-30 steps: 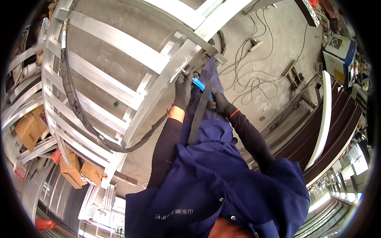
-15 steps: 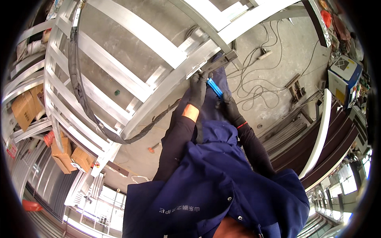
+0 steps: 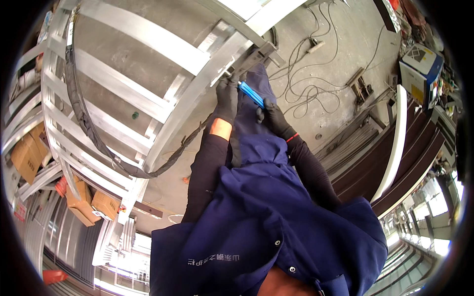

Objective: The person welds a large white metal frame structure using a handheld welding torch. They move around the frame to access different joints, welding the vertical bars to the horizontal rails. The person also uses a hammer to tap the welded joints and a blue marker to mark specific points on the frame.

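Observation:
My left hand [image 3: 227, 98], in a dark glove, is closed around what looks like a welding torch. Mostly hidden by the fingers, it shows only a small pale tip [image 3: 228, 73] near the corner of a silver metal railing frame [image 3: 212, 71]. A dark sleeved cable [image 3: 111, 157] droops across the frame and runs behind my left wrist. My right hand [image 3: 273, 120], also gloved, grips blue-handled pliers [image 3: 252, 94] by the handle ends. Their head points up and left, close beside my left fingers, and its jaws are too small to make out.
Thin cables [image 3: 308, 96] lie coiled on the concrete floor to the right. Beyond them stand a blue-and-white box [image 3: 419, 69] and dark brown metal profiles [image 3: 365, 180], with a white curved bar [image 3: 395, 148] across them. Cardboard boxes [image 3: 81, 204] sit at the left.
The view has shifted, so the frame, my hands and the floor things appear farther left and higher. Both hands keep their hold, with the pliers still beside my left fingers.

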Demonstrator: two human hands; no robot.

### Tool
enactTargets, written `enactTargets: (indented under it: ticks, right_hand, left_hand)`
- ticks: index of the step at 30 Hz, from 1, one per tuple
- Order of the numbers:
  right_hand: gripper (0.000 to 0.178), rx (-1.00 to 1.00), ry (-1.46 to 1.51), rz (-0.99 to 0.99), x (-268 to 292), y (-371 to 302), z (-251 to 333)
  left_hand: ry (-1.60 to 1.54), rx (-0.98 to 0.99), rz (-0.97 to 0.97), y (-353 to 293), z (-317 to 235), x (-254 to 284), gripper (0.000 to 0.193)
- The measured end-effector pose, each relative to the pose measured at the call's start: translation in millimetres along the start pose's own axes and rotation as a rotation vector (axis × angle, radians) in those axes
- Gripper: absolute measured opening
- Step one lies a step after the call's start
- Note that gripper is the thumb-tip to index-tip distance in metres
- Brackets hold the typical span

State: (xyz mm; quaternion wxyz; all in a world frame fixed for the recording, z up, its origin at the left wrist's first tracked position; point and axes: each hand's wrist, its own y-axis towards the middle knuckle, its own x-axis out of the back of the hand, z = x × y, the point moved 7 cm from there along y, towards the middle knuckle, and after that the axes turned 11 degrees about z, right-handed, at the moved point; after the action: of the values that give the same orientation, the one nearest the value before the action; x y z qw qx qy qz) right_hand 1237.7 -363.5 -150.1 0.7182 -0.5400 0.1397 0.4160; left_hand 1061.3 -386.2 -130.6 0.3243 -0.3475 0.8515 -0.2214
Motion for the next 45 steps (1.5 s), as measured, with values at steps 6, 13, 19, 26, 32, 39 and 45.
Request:
enactTargets:
  ticks: [6,13,19,26,32,39,45]
  right_hand:
    - [0.048,0.189,-0.191,-0.146,-8,-2,17]
    - [0.047,0.107,0.025,-0.087,-6,-2,13]
    - [0.047,0.094,0.026,-0.018,8,2,3]
    - [0.050,0.196,-0.185,-0.104,3,-1,24]
    - [0.057,0.250,-0.433,-0.149,-4,0,27]
    - [0.053,0.413,-0.817,-0.245,-15,-1,48]
    - [0.042,0.177,-0.791,-0.129,-7,4,32]
  left_hand:
    - [0.167,0.041,-0.007,5,16,16,0.041]
    - [0.128,0.052,-0.019,-3,6,6,0.039]
    - [0.118,0.077,-0.049,-2,8,3,0.039]
    - [0.128,0.076,-0.033,-2,11,8,0.038]
    - [0.098,0.050,-0.015,0,12,8,0.038]
    - [0.071,0.045,-0.062,0,12,8,0.036]
    - [0.149,0.030,-0.033,0,15,12,0.040]
